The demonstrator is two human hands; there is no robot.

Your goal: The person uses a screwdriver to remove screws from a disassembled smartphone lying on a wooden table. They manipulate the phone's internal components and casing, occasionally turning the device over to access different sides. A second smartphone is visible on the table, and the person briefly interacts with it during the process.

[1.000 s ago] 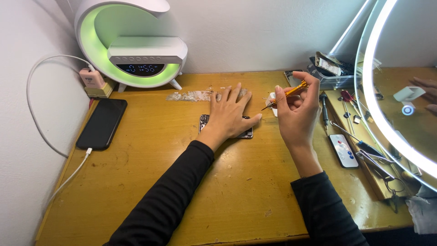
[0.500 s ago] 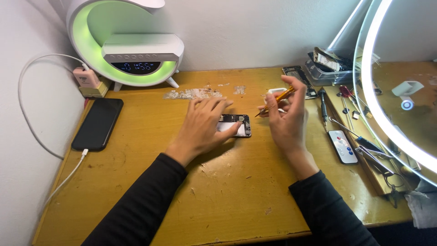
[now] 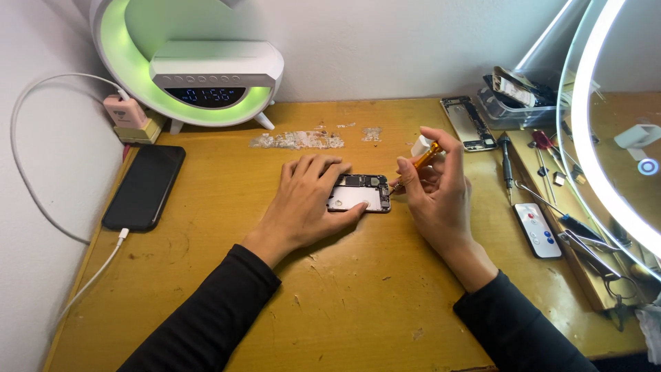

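I see left hand [image 3: 303, 207] flat, open, pinning opened phone [image 3: 358, 193] on desk [image 3: 358, 303]. Right hand [image 3: 434, 196] grip closed on orange screwdriver [image 3: 421, 160], tip at phone's 3 o'clock edge. Risk: tip slips, gouges board; loosened screw rolls away.

Both arms in black sleeves reach up from the lower edge of the frame. The left hand [image 3: 306, 203] lies palm down near the centre, fingers spread and pressing flat. The right hand [image 3: 434, 189], just right of centre, is curled, fingertips pinched together.

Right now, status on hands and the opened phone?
Left hand flat on opened dark phone body, pinning it. Right hand holds orange-handled screwdriver, tip at phone's right edge. Wooden desk around it unobstructed.
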